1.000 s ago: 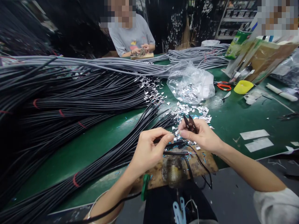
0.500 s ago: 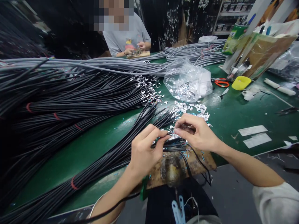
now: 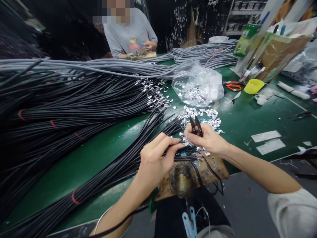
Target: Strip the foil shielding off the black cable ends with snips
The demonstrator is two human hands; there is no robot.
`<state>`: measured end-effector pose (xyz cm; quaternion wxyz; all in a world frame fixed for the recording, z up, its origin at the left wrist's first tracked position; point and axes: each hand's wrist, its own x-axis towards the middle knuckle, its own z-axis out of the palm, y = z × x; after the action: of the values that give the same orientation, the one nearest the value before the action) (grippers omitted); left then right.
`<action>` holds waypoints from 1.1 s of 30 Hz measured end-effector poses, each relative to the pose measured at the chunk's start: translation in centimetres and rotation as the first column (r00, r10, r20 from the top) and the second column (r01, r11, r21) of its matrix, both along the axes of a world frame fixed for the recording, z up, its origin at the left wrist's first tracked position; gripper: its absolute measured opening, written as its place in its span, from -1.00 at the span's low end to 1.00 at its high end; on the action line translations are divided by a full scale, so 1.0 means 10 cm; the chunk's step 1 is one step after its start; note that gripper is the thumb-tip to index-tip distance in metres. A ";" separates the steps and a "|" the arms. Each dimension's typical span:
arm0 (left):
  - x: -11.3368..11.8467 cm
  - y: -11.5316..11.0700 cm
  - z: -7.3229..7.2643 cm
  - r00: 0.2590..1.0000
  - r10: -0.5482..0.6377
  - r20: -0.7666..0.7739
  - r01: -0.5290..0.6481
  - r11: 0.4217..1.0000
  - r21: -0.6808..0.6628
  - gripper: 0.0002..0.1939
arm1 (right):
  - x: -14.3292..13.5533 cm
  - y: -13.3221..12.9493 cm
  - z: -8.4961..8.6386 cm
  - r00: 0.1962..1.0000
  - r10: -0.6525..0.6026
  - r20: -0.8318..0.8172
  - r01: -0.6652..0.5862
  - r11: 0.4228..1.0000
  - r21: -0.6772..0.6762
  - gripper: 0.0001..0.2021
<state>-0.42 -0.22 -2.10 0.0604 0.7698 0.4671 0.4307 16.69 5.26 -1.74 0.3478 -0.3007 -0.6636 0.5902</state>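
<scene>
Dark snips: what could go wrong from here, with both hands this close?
The right hand holds the dark snips with blades apart, near the left hand's fingertips, so a slip might nick a finger. Loose foil scraps lie beside the black cables and could cling to their ends.

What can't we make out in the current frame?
- Head view: handles of the dark snips, hidden by the right hand.
- Head view: tip of the pinched cable in the left hand, too small and blurred.
- Head view: far ends of the black cables, cut off by the left edge.
</scene>
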 end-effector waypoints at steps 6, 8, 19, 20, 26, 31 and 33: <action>-0.02 0.01 0.05 0.996 -0.091 0.025 0.094 0.972 -0.216 -0.78 | -0.01 -0.02 0.00 0.999 0.046 -0.005 -0.045 0.984 0.170 -0.70; -0.02 0.01 0.07 0.987 -0.120 0.104 0.149 0.928 -0.341 -0.68 | 0.01 -0.03 0.03 0.991 -0.131 0.022 0.111 0.911 0.396 -0.76; -0.05 0.02 0.09 0.934 -0.100 0.344 0.279 0.806 -0.523 -0.55 | 0.05 -0.09 0.05 0.959 -0.281 -0.032 0.227 0.695 0.683 -0.99; -0.04 0.02 0.10 0.936 -0.097 0.338 0.274 0.803 -0.529 -0.55 | 0.05 -0.11 0.04 0.951 -0.304 -0.044 0.239 0.641 0.729 -0.97; -0.05 0.03 0.16 0.967 -0.078 0.242 0.192 0.850 -0.491 -0.60 | 0.09 -0.10 0.07 0.977 -0.211 0.041 0.122 0.702 0.702 -0.95; -0.13 0.06 0.19 0.957 -0.188 0.219 0.263 0.883 -0.389 -0.77 | 0.05 0.03 0.05 0.963 0.267 0.037 -0.270 0.949 0.166 -0.74; -0.12 0.05 0.17 0.967 -0.165 0.196 0.225 0.912 -0.344 -0.83 | 0.03 0.06 0.02 0.965 0.260 0.025 -0.261 0.963 0.071 -0.71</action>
<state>-1.61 0.31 -0.40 0.2824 0.7503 0.4529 0.3900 16.98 5.82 -1.56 0.2727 -0.2023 -0.7214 0.6035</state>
